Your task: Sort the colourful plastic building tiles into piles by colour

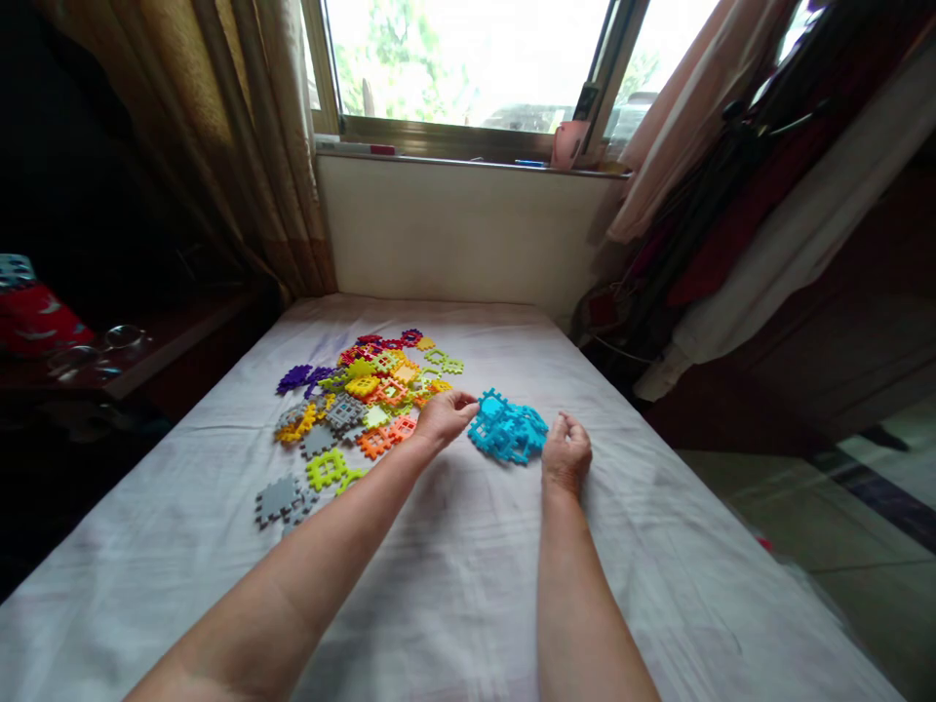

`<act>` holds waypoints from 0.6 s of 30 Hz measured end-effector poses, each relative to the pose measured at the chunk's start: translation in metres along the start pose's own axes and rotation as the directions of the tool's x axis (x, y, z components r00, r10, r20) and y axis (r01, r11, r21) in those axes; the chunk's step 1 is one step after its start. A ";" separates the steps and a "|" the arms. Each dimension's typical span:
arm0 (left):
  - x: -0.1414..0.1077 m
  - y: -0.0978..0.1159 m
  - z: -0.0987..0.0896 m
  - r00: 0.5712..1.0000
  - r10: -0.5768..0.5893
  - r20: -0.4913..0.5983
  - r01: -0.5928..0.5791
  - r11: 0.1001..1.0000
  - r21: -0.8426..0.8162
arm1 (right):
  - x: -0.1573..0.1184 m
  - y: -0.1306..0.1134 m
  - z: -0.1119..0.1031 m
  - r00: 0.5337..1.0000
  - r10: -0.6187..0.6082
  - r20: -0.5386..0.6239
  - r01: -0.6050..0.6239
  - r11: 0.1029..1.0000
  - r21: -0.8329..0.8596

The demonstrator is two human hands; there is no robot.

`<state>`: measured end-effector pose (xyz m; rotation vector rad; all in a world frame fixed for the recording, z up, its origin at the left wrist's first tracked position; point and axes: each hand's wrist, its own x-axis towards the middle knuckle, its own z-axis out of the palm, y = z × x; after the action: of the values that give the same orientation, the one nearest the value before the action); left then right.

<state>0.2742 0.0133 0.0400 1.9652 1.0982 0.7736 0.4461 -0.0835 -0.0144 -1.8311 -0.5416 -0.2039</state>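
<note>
Mixed-colour tile heap lies left of the left hand; its fingers pinched narrow at the blue tile pile's left edge, can't tell if gripping. Pile just right of them, no clear long axis. Right hand beside pile's right edge, fingers curled, grip unclear. Left looks nearer.

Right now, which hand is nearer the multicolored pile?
Left. The left hand is by the right edge of the multicolored pile; the right hand is farther right, beyond the blue pieces.
</note>
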 end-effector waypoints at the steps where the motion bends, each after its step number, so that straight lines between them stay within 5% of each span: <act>1: 0.003 0.003 0.004 1.000 0.006 0.005 -0.006 1.000 0.019 | 0.000 0.000 0.001 1.000 -0.005 0.001 0.005 1.000 0.002; 4: 0.007 0.007 0.006 0.999 0.038 0.004 -0.039 0.993 0.115 | 0.001 0.002 0.003 1.000 -0.022 -0.002 0.022 1.000 0.002; 7: 0.000 0.002 -0.013 0.996 0.084 -0.016 -0.078 0.964 0.254 | 0.001 0.002 0.003 1.000 -0.027 -0.007 0.027 1.000 -0.001; 18: -0.051 -0.079 -0.156 0.993 0.008 -0.116 0.069 0.760 0.646 | -0.001 -0.003 0.003 0.999 -0.035 0.023 0.035 0.999 -0.001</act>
<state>0.0951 0.0456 0.0521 2.4840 1.6273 0.5167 0.4433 -0.0807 -0.0129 -1.8286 -0.5901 -0.2070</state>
